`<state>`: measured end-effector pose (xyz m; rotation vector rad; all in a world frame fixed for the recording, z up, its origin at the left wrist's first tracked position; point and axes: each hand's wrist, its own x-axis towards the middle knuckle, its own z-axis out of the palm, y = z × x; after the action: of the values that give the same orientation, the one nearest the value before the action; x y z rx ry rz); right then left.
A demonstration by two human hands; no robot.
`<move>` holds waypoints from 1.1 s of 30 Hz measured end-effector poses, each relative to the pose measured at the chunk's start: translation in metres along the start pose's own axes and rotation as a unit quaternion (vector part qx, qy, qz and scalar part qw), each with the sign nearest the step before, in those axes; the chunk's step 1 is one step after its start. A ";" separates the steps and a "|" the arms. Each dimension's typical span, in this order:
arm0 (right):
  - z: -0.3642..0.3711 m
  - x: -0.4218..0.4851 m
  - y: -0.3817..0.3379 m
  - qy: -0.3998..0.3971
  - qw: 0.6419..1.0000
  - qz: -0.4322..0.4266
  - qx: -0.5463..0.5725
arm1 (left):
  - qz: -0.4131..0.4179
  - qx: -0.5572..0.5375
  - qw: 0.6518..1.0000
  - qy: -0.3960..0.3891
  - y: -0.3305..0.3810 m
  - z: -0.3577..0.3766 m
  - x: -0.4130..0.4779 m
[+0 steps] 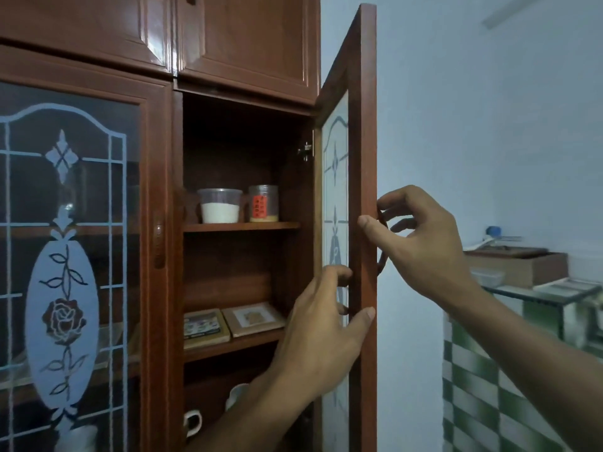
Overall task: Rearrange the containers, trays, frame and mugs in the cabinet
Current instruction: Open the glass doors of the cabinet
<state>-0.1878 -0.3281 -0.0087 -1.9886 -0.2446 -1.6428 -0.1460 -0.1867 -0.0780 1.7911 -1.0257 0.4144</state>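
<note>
The wooden cabinet's right glass door (362, 125) stands swung open. My right hand (414, 236) grips the door's dark handle at its outer edge. My left hand (323, 324) holds the door's edge lower down, fingers behind the frame and thumb in front. On the top shelf stand a clear container with white powder (219, 206) and a jar with a red label (263, 203). The middle shelf holds a flat box (204, 328) and a wooden picture frame (253, 318). White mugs (192, 423) sit on the lowest shelf, partly hidden by my left arm.
The left glass door (70, 243) with an etched rose pattern is closed. To the right stands a green-and-white checked counter (483, 386) with a wooden box (522, 265) and plastic containers on top. A pale wall lies behind.
</note>
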 end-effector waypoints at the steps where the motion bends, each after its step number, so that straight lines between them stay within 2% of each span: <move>1: -0.004 0.001 0.003 0.001 1.000 0.001 -0.006 | 0.005 0.004 1.000 -0.003 0.001 0.005 0.002; 10: -0.037 0.006 0.027 0.002 0.998 0.034 -0.049 | 0.019 0.019 1.000 0.011 0.005 0.046 0.025; 14: -0.049 0.010 0.040 -0.004 0.996 0.071 -0.053 | 0.003 -0.001 1.000 0.008 0.008 0.064 0.035; 21: -0.060 0.011 0.057 -0.005 0.991 0.114 -0.065 | -0.011 0.028 1.000 0.005 0.010 0.093 0.052; 33: -0.063 0.015 0.071 -0.010 0.988 0.131 -0.081 | -0.009 0.027 1.000 0.010 0.006 0.109 0.063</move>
<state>-0.2050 -0.4222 -0.0083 -2.0563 0.1434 -1.5147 -0.1323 -0.3123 -0.0813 1.8406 -0.9918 0.4516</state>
